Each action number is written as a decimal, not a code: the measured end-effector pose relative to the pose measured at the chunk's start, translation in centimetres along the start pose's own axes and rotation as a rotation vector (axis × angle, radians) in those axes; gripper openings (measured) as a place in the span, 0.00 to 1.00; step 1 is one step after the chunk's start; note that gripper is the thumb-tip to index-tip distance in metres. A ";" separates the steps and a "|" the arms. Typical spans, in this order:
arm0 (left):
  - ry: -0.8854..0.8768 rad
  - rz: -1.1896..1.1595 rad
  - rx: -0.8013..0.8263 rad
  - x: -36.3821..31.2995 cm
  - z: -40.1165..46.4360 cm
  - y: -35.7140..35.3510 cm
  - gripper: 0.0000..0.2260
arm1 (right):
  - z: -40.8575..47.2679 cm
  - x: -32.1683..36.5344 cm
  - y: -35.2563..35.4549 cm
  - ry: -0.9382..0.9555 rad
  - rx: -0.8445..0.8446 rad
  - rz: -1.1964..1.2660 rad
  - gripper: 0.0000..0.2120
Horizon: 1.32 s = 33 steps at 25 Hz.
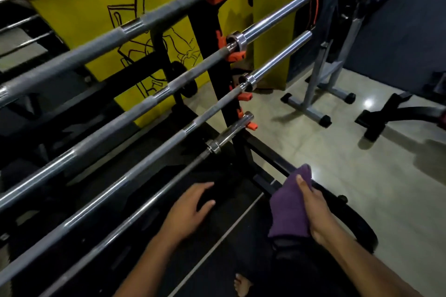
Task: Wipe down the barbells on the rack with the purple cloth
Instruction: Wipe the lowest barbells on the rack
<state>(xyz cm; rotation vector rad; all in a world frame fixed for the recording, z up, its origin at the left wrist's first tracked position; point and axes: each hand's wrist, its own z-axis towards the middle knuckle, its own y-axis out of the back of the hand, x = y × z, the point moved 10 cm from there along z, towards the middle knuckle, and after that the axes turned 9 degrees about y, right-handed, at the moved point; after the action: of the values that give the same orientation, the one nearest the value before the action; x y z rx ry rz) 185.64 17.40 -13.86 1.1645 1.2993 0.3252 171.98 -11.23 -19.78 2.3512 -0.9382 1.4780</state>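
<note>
1. We see the purple cloth [289,205] low on the right, bunched and hanging from our right hand [316,210], below the end of the lowest bar and in front of the rack's dark base frame [270,152].
2. Our right grip is clamped on the cloth, thumb laid across its front and fingers hidden behind it.
3. Our left hand [190,205] hangs just beside the lowest barbell, its grip apart, fingers loosely spread and holding nothing.
4. The barbells [154,101] lie stacked on the rack, slanting from lower left to upper right, each one resting on orange hooks [235,55] on the black upright post [210,38].
5. The lowest barbell [183,176] is thinner and shorter than the others and ends near the post.
6. Behind the rack stands a yellow panel [79,21] with black line drawings.
7. To the right, on the pale tiled floor [337,176], stand a grey metal stand [321,79] and part of a black bench [410,108].
</note>
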 end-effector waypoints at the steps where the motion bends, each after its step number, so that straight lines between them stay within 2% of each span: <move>1: -0.031 0.050 -0.041 0.4 1.7 1.3 0.24 | 1.3 1.1 -0.5 0.054 -0.006 -0.037 0.18; 6: -0.085 0.253 -0.173 2.8 11.1 6.9 0.27 | 10.5 4.5 -3.2 0.243 -0.022 -0.336 0.10; 10: -0.143 0.372 -0.093 4.6 16.4 7.6 0.30 | 19.2 5.0 -6.0 0.252 -0.019 -0.366 0.15; 14: -0.216 0.438 0.011 6.6 18.8 6.8 0.26 | 25.1 7.0 -9.5 0.388 -0.093 -0.502 0.07; 17: -0.298 0.463 -0.013 6.3 18.5 6.6 0.27 | 27.8 9.5 -12.6 0.583 -0.106 -0.636 0.10; 21: -0.304 0.440 -0.016 6.5 18.6 6.7 0.28 | 32.0 7.7 -18.1 0.724 0.051 -0.982 0.17; 23: -0.302 0.434 -0.018 6.8 18.7 6.7 0.28 | 33.3 6.6 -18.9 0.760 -0.015 -1.268 0.20; 24: -0.292 0.430 -0.011 6.9 18.6 6.5 0.28 | 33.8 6.1 -18.8 0.748 -0.031 -1.322 0.21; 27: -0.295 0.428 0.007 6.7 18.4 6.4 0.28 | 34.1 3.8 -19.2 0.729 0.117 -1.211 0.26; 29: -0.309 0.415 -0.001 6.4 18.6 6.6 0.27 | 33.8 3.1 -19.5 0.738 0.138 -1.159 0.24; 31: -0.306 0.416 0.006 6.4 18.5 6.7 0.27 | 32.1 2.5 -20.5 0.806 0.148 -1.178 0.21; 33: -0.312 0.412 0.014 6.4 18.6 6.7 0.27 | 28.8 1.4 -23.7 0.966 0.274 -1.199 0.22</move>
<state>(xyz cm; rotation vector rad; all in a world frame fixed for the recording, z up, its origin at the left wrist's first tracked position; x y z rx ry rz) 206.33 16.22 -15.12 1.4310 0.7873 0.4153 207.99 -7.42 -28.67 1.3562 0.7967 1.7463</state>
